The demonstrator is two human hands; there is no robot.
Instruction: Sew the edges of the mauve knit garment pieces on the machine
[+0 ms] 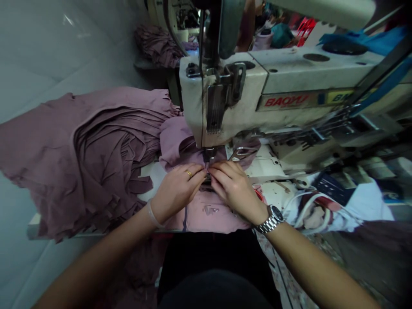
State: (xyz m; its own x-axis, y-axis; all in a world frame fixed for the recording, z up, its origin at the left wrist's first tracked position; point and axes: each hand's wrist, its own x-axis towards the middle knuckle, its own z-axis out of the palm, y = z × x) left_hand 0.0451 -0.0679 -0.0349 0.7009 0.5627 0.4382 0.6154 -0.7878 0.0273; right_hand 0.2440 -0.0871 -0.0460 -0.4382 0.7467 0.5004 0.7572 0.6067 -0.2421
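Both hands meet at the needle area of a sewing machine, just in front of its presser foot. My left hand has its fingers closed on the near edge of a mauve fabric piece, which bunches behind and left of the foot. From the other side my right hand pinches the same fabric, its fingertips almost touching those of the left. The fingers cover most of the held edge. Beneath the wrists, a pink cloth covers the table's front edge.
A large stack of mauve fabric pieces lies left of the machine, overhanging the table's front. White cloth and cords lie on the right. Behind stands another mauve pile. A pale wall borders the left side.
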